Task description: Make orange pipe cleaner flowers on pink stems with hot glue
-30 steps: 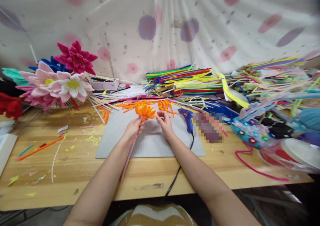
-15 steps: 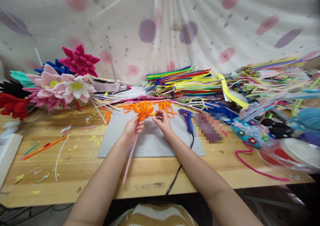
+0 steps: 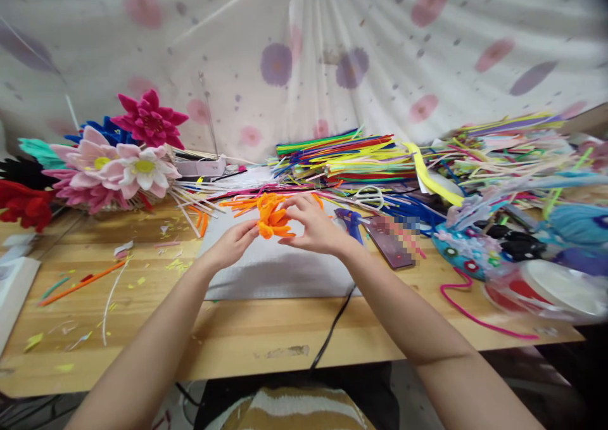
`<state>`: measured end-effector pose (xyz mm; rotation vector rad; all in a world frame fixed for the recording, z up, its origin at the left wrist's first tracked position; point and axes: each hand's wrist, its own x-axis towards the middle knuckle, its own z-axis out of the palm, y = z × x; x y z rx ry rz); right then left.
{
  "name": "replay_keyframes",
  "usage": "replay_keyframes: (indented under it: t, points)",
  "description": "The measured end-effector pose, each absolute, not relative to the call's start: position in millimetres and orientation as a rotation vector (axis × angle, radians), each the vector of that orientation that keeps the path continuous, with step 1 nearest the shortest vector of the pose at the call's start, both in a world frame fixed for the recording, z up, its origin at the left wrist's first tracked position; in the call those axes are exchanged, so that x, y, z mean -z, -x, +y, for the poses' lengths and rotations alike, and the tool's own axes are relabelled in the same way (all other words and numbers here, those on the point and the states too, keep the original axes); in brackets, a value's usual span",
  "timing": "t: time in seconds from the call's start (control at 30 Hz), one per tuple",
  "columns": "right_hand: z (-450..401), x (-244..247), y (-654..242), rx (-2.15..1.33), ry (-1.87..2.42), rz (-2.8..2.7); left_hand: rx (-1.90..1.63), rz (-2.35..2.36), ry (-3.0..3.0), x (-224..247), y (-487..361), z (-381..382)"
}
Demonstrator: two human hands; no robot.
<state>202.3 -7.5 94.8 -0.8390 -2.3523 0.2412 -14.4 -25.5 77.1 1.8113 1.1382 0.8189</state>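
Observation:
An orange chenille-stem flower point(image 3: 272, 220) is held above the grey mat point(image 3: 280, 284), tipped sideways with its petals toward the right. My left hand point(image 3: 234, 245) is closed on the flower's base from the left. Its stem does not show. On the other side, my right hand point(image 3: 316, 224) has its fingers apart and curved around the petal tips; whether they touch the petals is hard to make out. More orange chenille pieces point(image 3: 237, 203) lie at the mat's back edge. Behind my right hand, a blue glue gun point(image 3: 350, 221) is partly hidden.
A dark phone-like slab point(image 3: 390, 243) lies right of the mat, near scissors point(image 3: 370, 196). Bundles of coloured chenille stems point(image 3: 351, 158) line the back. Finished flowers point(image 3: 147, 167) stand at left. A black cord point(image 3: 332, 332) crosses the front edge. Scraps litter the left side.
The flower has tipped from upright to sideways, and its pink stem has gone from sight. My left hand turned with it; my right hand moved up and in around the petals.

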Motion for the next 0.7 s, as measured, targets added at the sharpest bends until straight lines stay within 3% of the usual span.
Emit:
replay_keyframes:
  t: [0.23,0.7]
  points:
    - [-23,-81,-176,-0.180,0.836,-2.247,-0.575,1.238,-2.129,-81,30,-32]
    - [-19,-66,-165,-0.448,0.836,-2.071,-0.803,1.288,-1.954,-71,20,-32]
